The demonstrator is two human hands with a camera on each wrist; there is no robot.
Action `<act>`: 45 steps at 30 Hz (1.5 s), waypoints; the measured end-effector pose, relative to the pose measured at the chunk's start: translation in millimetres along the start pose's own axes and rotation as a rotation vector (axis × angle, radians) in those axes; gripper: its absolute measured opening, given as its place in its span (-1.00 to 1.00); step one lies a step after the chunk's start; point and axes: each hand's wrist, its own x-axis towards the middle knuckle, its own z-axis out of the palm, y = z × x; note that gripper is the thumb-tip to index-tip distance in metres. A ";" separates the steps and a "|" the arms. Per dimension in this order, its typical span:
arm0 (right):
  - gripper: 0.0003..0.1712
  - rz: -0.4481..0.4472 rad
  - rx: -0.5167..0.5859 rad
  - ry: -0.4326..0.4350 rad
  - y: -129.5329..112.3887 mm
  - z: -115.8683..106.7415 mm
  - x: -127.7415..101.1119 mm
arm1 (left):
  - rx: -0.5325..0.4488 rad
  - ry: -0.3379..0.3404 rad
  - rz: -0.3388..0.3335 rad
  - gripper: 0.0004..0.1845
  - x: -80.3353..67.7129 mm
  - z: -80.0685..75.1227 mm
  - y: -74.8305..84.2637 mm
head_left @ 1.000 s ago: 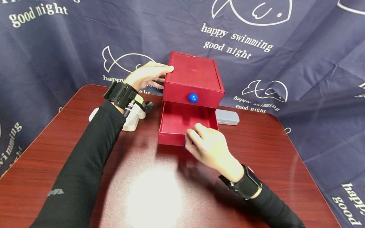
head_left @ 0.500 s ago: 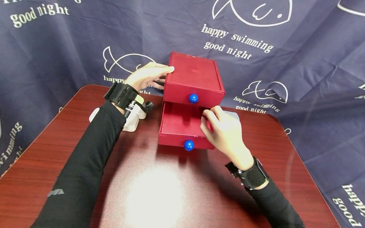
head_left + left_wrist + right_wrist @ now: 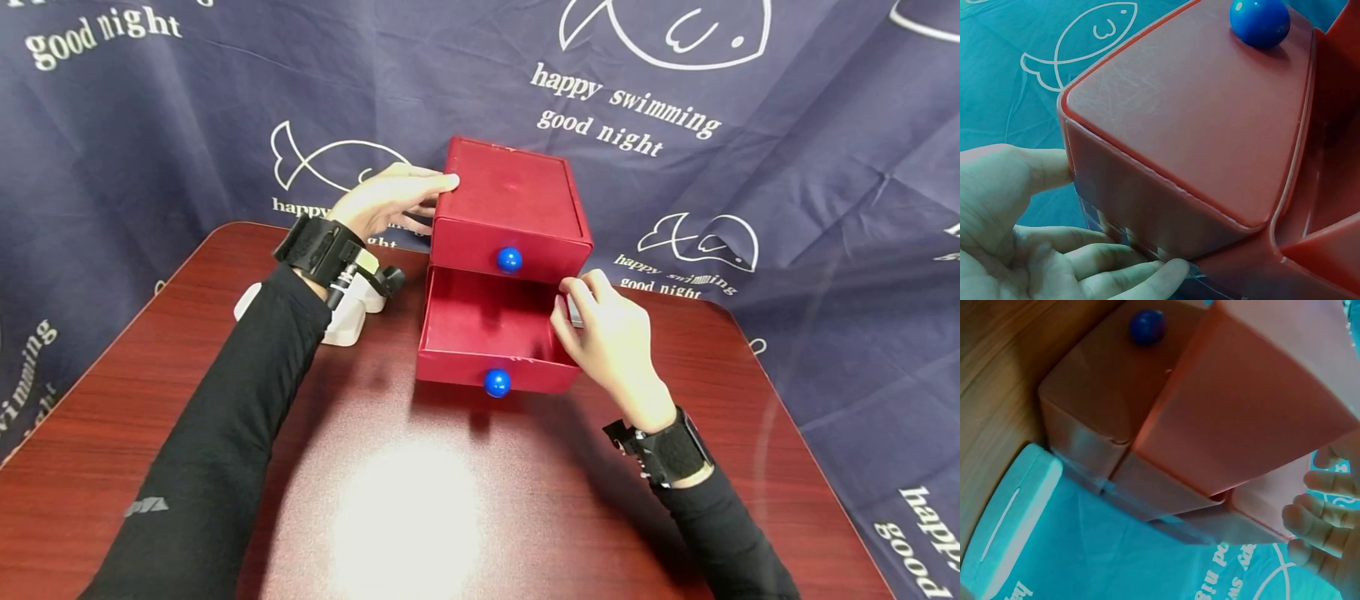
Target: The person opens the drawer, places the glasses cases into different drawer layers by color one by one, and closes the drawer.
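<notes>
Head view: left hand (image 3: pixel 386 200) lies flat-fingered against the red box (image 3: pixel 510 204); right hand (image 3: pixel 611 342), loosely curled, hovers beside the open drawer (image 3: pixel 487 333), grasping nothing.

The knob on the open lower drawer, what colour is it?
Blue: the knob is a glossy ball, clearest in the head view.

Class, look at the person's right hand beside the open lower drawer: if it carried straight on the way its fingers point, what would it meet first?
Probably the grey case lying behind the right hand, beside the red drawer box; depth is unclear.
</notes>
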 end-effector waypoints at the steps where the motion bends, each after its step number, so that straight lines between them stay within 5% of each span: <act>1: -0.88 0.005 -0.001 -0.006 1.8 1.0 -0.8 | -0.001 0.000 -0.001 -0.37 0.0 0.0 0.0; 26: -0.71 0.140 0.037 -0.074 45.1 4.1 -10.4 | 0.019 0.015 -0.014 -0.40 -0.4 0.0 1.1; 45: -0.39 0.191 0.182 -0.473 101.0 35.4 -21.1 | 0.047 0.042 -0.023 -0.40 0.0 0.8 1.4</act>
